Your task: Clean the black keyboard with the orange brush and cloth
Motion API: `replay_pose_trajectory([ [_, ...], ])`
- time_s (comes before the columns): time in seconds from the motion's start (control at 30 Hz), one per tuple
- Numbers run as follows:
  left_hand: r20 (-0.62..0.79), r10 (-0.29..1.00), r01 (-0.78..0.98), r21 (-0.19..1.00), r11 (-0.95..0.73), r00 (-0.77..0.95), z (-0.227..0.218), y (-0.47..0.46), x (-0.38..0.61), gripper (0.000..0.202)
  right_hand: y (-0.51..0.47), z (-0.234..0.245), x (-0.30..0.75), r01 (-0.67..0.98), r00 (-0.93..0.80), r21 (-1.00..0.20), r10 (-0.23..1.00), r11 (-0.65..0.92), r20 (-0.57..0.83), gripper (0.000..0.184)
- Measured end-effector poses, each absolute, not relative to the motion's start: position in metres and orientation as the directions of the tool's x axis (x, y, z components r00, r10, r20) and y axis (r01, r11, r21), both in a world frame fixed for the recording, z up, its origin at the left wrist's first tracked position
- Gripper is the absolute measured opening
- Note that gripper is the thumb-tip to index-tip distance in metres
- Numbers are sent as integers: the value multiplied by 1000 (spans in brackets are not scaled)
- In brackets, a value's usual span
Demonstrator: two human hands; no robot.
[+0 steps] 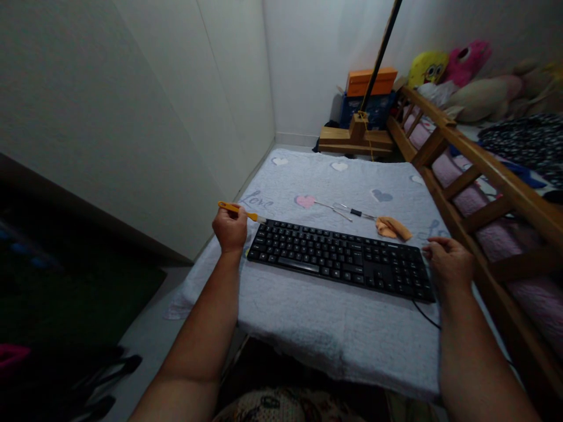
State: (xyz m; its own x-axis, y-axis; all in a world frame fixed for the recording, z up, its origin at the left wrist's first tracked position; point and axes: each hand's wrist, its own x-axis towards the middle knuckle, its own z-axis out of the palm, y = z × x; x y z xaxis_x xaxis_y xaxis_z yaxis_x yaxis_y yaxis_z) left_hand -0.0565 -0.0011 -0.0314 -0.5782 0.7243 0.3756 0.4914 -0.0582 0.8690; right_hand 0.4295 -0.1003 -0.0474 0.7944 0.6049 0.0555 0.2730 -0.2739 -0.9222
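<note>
A black keyboard (314, 253) lies slightly slanted on a cloth-covered table. My left hand (230, 230) is closed around the yellow handle of a small brush (240, 209). Its pale bristles meet the keyboard's far left corner. At the opposite end, my right hand (451, 262) has its fingers curled against the keyboard's right edge, thumb at the side. Beyond the keyboard lie a folded orange-brown cloth (393, 228), a thin tool with a black grip (356, 212) whose end meets the cloth, and a thin white stick (338, 210).
The grey tablecloth (303, 310) has heart prints. A keyboard cable (426, 315) runs off toward my right forearm. A wooden bed rail (484, 158) stands close on the right, a pale panel (176, 117) on the left. Boxes (372, 81) and a wooden stand (356, 138) are behind.
</note>
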Motion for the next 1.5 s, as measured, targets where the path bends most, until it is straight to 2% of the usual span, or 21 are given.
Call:
replay_pose_trajectory([
  [0.1, 463, 698, 619, 785, -37, -546, -32, -7, -56, 8, -100, -47, 429, 266, 794, -927, 605, -266, 54, 27],
  [0.2, 490, 682, 630, 775, -55, -543, -33, -8, -55, 10, -100, -49, 431, 261, 794, -929, 605, -261, 53, 27],
  [0.33, 418, 730, 445, 878, -174, -541, -37, -8, -45, 17, -101, -52, 435, 278, 786, -921, 615, -271, 57, 31],
  [0.47, 296, 862, 242, 947, -210, -412, -37, -13, -31, 25, -101, -53, 436, 289, 778, -917, 625, -275, 58, 30],
  [0.63, 217, 924, 176, 970, -168, -314, -30, -20, -16, 27, -101, -57, 438, 272, 777, -931, 626, -245, 63, 30],
  [0.8, 212, 940, 168, 971, -171, -268, -26, -16, -3, 23, -102, -57, 436, 287, 777, -927, 625, -240, 79, 30],
  [1.0, 226, 947, 277, 947, -160, -228, -31, -10, 3, 22, -101, -57, 436, 273, 782, -927, 621, -256, 59, 34],
  [1.23, 325, 893, 469, 870, -153, -311, -25, -6, -15, 14, -100, -58, 438, 287, 777, -923, 625, -256, 68, 32],
  [1.5, 366, 844, 602, 796, -65, -392, -26, -3, -37, 17, -101, -65, 445, 323, 764, -909, 640, -265, 84, 30],
])
